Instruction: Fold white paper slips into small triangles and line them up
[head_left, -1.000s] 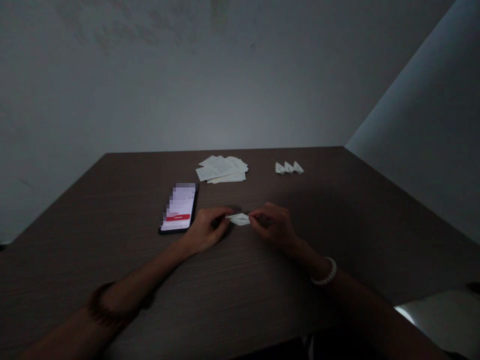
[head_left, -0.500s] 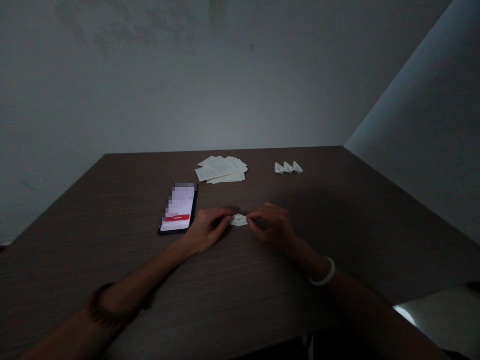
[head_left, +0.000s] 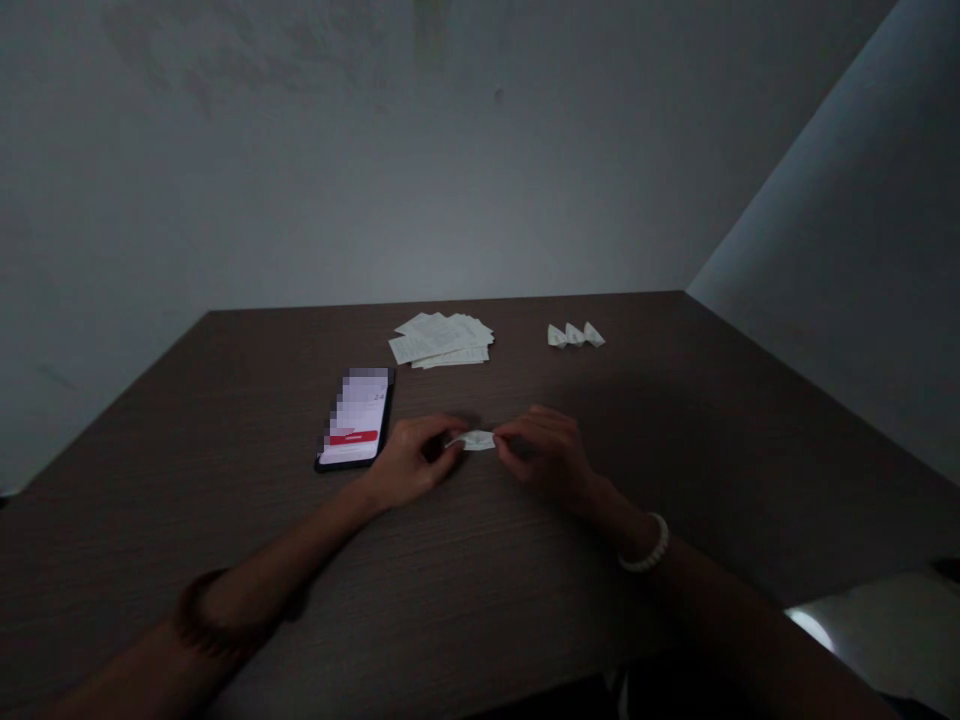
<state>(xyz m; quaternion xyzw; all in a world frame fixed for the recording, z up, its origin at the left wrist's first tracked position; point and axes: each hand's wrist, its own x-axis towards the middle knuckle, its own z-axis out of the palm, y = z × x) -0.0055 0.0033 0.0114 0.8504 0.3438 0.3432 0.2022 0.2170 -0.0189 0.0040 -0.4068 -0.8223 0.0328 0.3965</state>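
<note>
A small folded piece of white paper [head_left: 478,440] lies low over the table, between my two hands. My left hand [head_left: 409,462] is at its left end, thumb and forefinger around the tip, with a small gap showing behind the fingertips. At the right end, the thumb and fingers of my right hand [head_left: 546,447] pinch the paper. Faint print shows on its surface; both ends are partly hidden by fingers.
Left of my left hand lies a phone [head_left: 358,415] with its screen lit. Farther back are a spread pile of printed paper slips [head_left: 444,340] and three small folded paper pieces [head_left: 575,336] in a row. The brown table [head_left: 480,570] meets a grey wall.
The fingertips of my left hand have shifted slightly left and parted a little at the paper's end. The paper looks narrower and a bit bent; my right hand stays put.
</note>
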